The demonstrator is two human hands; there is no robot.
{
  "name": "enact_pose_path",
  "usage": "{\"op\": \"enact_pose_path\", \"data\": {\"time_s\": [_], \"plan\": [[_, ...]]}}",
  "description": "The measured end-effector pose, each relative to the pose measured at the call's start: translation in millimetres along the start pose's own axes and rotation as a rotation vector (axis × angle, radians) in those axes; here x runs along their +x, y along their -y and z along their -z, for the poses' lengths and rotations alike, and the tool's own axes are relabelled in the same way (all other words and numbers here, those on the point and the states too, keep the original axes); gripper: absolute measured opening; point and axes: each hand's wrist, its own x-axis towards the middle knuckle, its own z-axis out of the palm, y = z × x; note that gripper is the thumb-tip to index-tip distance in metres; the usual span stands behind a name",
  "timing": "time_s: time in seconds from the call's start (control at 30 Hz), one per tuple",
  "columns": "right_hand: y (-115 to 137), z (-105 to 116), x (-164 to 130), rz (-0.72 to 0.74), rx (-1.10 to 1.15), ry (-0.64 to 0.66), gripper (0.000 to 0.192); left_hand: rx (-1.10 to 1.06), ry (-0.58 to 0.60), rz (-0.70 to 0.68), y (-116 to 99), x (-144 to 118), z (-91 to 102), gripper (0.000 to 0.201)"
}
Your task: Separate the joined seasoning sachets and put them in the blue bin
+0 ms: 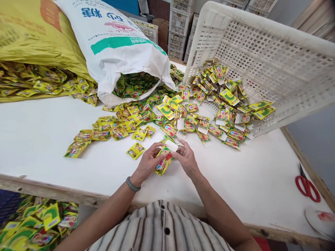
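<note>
My left hand (148,161) and my right hand (186,158) meet over the white table (39,136), both gripping a small bundle of yellow-green sachets (162,164) with a white card (171,145) on top. A single loose sachet (135,150) lies just left of my left hand. Beyond my hands a spread of sachets (125,122) trails out of a white sack (117,48) lying on its side. Carded sachets (222,101) spill from a tilted white plastic crate (274,62) at the right.
A yellow sack (34,38) full of sachets lies at the back left. Red-handled scissors (306,186) rest near the table's right edge. More sachets (36,223) sit in a container below the table's front left. Stacked crates (180,24) stand behind.
</note>
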Motion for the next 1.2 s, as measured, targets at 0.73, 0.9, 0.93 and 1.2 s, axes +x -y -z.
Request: {"op": "enact_pose_path", "data": {"time_s": [0.73,0.9,0.93,1.2], "plan": [[7,-5,-7,0.107,-0.186,0.035,0.014,-0.013,-0.115,-0.015,1,0,6.3,0.046],[5,-2,-6,-0.088,-0.046,0.043,0.030,0.035,-0.092,-0.007,0,1,4.9,0.043],[5,-1,-6,-0.080,-0.069,0.020,0.027,0.042,-0.090,-0.006,0,1,4.2,0.043],[7,14,-3,-0.116,-0.138,0.080,0.026,0.041,-0.043,-0.012,1,-2,3.8,0.038]]}}
